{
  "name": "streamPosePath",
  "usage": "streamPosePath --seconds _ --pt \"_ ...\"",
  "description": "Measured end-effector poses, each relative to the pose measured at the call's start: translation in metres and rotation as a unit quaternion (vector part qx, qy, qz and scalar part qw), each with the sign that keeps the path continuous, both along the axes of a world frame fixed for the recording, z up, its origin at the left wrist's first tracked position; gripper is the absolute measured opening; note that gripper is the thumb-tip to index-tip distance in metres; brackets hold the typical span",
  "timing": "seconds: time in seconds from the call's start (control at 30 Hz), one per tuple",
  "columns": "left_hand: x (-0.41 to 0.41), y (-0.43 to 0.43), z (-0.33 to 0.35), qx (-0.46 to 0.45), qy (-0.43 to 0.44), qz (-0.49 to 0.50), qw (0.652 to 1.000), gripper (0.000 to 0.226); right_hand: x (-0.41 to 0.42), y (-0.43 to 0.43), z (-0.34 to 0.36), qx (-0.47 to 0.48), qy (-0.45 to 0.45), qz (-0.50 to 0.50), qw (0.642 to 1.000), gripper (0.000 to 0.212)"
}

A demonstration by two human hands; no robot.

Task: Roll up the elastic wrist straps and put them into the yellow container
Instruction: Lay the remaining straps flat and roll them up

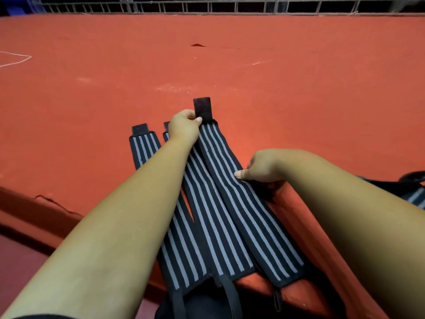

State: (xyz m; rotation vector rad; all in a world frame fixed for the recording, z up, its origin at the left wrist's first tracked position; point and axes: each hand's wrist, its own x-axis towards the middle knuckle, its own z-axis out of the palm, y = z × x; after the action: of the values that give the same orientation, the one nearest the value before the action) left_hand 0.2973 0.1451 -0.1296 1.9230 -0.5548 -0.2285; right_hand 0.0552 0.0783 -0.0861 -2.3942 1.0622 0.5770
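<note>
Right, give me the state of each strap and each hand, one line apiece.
Left strap: unrolled, flat.
Middle strap: unrolled, flat.
Right strap: unrolled, held by both hands.
Fourth strap: mostly cut off, unclear.
Left hand: pinches right strap's far end.
Right hand: grips right strap's edge midway.

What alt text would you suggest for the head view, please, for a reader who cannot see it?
Two bare hands hold a black-and-grey striped wrist strap on a red table: the left hand pinches its far end by the black tab, the right hand grips its right edge midway. Two more straps lie to its left, partly under the left forearm.
</note>
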Motion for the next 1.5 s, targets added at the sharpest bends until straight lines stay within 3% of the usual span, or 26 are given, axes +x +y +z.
streamPosePath --seconds 0.1,0.23,0.37,0.5,0.6,0.73,0.83,1.0,1.13,1.3,1.4,1.5 --pt "0.008 -0.009 -0.01 0.05 0.006 0.007 0.999 0.028 0.006 -0.002 0.003 0.018 0.033 -0.013 0.999 0.071" --pt "0.01 -0.016 -0.014 0.17 -0.048 0.009 0.984 0.034 0.016 0.005 0.005 0.011 0.081 0.0 0.997 0.08" --pt "0.009 -0.018 -0.015 0.205 -0.068 0.03 0.976 0.03 0.018 0.016 0.009 0.013 0.114 -0.015 0.993 0.084" --pt "0.012 -0.019 -0.01 0.216 -0.051 0.037 0.974 0.031 0.012 0.037 0.026 -0.037 0.093 0.007 0.995 0.066" --pt "0.014 -0.021 -0.008 0.226 -0.058 0.048 0.971 0.025 0.012 0.047 0.035 -0.029 0.07 -0.05 0.996 0.051" --pt "0.017 -0.022 0.001 0.255 -0.037 0.069 0.964 0.037 0.016 0.049 0.041 -0.005 0.034 -0.083 0.996 0.049" --pt "0.021 -0.024 0.002 0.252 -0.026 0.082 0.964 0.048 0.024 0.043 0.036 0.004 0.033 -0.083 0.996 0.049" --pt "0.027 -0.028 -0.007 0.241 -0.024 0.103 0.965 0.057 0.029 0.04 0.043 -0.008 0.104 -0.018 0.994 0.054" --pt "0.028 -0.027 -0.013 0.227 -0.033 0.073 0.971 0.052 0.036 0.032 0.036 0.015 0.143 -0.042 0.989 0.091" --pt "0.029 -0.023 -0.003 0.199 0.03 0.064 0.978 0.048 0.038 0.025 0.026 0.024 0.146 -0.054 0.987 0.098" --pt "0.027 -0.021 0.001 0.168 0.075 0.06 0.981 0.047 0.035 0.025 0.019 0.001 0.109 -0.065 0.992 0.085" --pt "0.026 -0.015 0.002 0.098 0.121 0.042 0.987 0.035 0.035 0.029 0.012 -0.066 0.085 -0.01 0.994 0.053"
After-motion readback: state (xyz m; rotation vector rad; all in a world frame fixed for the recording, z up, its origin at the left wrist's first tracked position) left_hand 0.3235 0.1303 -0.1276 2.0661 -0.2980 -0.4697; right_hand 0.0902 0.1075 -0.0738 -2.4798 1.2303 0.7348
